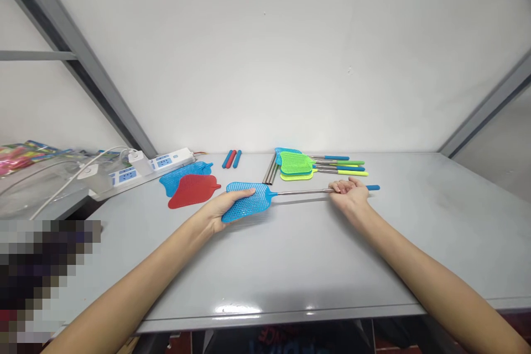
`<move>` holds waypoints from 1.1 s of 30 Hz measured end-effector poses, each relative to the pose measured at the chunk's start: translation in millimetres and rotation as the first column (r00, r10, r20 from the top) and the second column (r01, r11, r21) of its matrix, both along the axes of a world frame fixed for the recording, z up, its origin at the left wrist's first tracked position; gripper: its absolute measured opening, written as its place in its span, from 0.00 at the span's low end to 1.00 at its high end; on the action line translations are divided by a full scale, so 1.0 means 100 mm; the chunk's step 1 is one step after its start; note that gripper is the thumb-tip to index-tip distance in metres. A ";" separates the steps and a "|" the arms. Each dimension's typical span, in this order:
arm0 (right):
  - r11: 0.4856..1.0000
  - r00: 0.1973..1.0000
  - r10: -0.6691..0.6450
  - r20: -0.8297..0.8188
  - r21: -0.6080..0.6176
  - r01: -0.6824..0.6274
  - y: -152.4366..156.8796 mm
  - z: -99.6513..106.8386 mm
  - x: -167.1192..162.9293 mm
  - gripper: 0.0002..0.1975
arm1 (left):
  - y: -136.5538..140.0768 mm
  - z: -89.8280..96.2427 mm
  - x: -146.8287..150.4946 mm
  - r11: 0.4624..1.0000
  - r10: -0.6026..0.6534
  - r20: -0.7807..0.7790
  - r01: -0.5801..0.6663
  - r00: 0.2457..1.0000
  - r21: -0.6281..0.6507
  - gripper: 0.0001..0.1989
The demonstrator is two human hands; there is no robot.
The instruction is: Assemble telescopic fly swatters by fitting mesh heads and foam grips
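A blue fly swatter (254, 206) with a metal rod and a blue grip is held level above the table between my two hands. My left hand (219, 209) pinches its mesh head, thumb on top and the other fingers hidden beneath. Around the rod, close to the blue grip, my right hand (350, 194) is closed with the palm turned up. Beyond the swatter lies a pile of assembled swatters, with a green swatter head (297, 162) on top. Left of my left hand are a loose red swatter head (194, 190) and a blue swatter head (179, 178).
Three loose grips (231, 159), blue and red, lie near the back wall. Several metal rods (271, 170) rest beside the swatter pile. A white power strip (161, 161) with plugs and cables runs along the left, near plastic packaging (25, 157). Grey metal posts (83, 55) frame the table (307, 260).
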State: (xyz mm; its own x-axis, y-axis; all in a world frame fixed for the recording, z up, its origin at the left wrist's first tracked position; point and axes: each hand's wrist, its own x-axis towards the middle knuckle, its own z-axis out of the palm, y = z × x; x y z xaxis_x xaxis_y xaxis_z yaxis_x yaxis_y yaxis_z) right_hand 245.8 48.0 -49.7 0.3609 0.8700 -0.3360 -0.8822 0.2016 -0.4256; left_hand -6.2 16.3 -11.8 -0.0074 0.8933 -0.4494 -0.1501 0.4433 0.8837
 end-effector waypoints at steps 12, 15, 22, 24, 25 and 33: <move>0.994 0.997 -0.044 -0.058 -0.104 0.038 0.05 0.08 0.08 0.14 | -0.07 -0.13 0.11 0.989 -0.113 -0.008 0.113 0.994 0.091 0.15; 0.985 0.996 -0.028 -0.085 -0.172 0.013 0.09 0.02 0.10 0.11 | -0.08 -0.06 0.11 0.985 -0.118 -0.004 0.117 0.993 0.127 0.15; 0.972 0.991 0.010 -0.133 -0.231 -0.041 0.17 0.02 0.20 0.14 | -0.11 -0.02 0.08 0.962 -0.138 -0.043 0.144 0.990 0.234 0.18; 0.969 0.989 0.012 -0.147 -0.243 -0.048 0.18 0.04 0.23 0.14 | -0.13 -0.03 0.10 0.953 -0.137 -0.073 0.152 0.988 0.262 0.18; 0.967 0.988 0.011 -0.155 -0.249 -0.050 0.19 0.05 0.25 0.15 | -0.13 -0.03 0.11 0.949 -0.134 -0.089 0.154 0.987 0.276 0.19; 0.951 0.976 0.000 -0.216 -0.301 -0.067 0.17 0.09 0.24 0.15 | -0.11 -0.12 0.14 0.921 -0.062 -0.146 0.113 0.987 0.374 0.21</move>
State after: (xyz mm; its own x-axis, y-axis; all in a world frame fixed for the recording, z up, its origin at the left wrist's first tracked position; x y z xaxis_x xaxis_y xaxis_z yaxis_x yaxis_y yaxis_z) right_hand 269.5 65.0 -40.4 0.2253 0.7241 -0.6518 -0.9622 0.0602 -0.2658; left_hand 7.6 5.4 -24.2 0.0436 0.9961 -0.0768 0.0001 0.0769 0.9970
